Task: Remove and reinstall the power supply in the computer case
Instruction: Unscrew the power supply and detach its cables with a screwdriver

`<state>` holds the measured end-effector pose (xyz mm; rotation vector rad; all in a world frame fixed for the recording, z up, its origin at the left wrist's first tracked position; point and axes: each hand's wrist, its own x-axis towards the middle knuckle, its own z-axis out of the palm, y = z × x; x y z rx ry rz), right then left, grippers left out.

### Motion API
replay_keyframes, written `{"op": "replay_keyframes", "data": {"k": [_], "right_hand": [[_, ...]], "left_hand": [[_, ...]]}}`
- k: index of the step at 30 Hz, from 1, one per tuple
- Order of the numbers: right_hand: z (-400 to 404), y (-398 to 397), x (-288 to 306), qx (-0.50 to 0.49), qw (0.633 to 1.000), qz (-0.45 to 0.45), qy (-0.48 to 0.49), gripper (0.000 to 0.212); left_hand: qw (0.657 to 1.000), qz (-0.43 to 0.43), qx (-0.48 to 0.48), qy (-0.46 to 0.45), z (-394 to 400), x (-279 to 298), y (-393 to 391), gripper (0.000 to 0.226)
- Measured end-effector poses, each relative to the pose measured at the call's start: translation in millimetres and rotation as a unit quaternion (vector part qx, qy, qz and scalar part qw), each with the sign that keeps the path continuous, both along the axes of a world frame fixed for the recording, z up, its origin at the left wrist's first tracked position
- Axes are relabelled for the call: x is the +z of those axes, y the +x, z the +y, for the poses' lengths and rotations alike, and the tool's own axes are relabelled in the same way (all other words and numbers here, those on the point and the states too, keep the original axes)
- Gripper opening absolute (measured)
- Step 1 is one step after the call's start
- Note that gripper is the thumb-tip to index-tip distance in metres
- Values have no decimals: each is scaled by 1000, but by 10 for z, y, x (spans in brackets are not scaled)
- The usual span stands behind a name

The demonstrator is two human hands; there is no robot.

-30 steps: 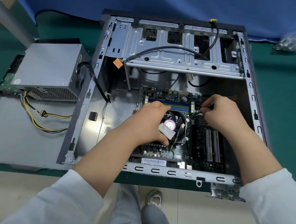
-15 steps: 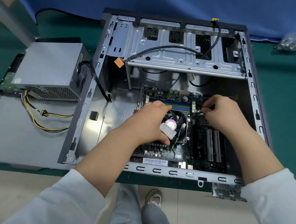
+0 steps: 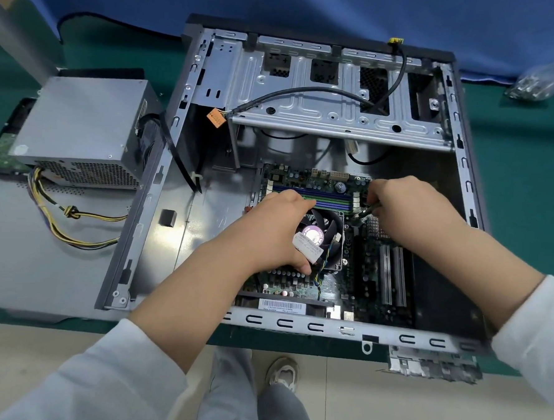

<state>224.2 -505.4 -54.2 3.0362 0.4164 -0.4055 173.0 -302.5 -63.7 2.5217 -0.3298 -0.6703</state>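
Left hand (image 3: 274, 232): curled over the CPU fan (image 3: 324, 235), thumb and fingers gripping a white connector (image 3: 309, 248).
Right hand (image 3: 405, 211): fingers bunched on what seems to be a dark cable (image 3: 364, 212), just right of the left hand.
Power supply (image 3: 82, 129): outside the computer case (image 3: 209, 76), well left of both hands, on the side panel (image 3: 23, 252).
Yellow-black wires (image 3: 61, 222): trailing from it toward the case.

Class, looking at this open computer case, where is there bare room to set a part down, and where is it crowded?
Bare case floor lies between the left wall and the motherboard. The side panel is free below the power supply. Crowded: around the fan, under left hand and right hand.
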Motion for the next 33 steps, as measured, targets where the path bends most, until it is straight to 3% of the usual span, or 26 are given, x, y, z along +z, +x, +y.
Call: {"op": "replay_keyframes", "data": {"k": [13, 19, 24, 28, 33], "right_hand": [[27, 43, 73, 116, 992, 14, -43, 40], [79, 69, 84, 88, 992, 13, -91, 10], [92, 93, 100, 86, 992, 18, -95, 12], [76, 125, 101, 68, 992, 49, -95, 28], [61, 146, 123, 64, 992, 63, -88, 27]], "left_hand": [[1000, -2, -3, 4, -5, -5, 1, 113], [1000, 0, -3, 7, -8, -10, 7, 115], [1000, 0, -3, 5, -6, -19, 13, 115], [1000, 0, -4, 5, -6, -18, 12, 115], [1000, 0, -5, 5, -7, -19, 14, 115]]}}
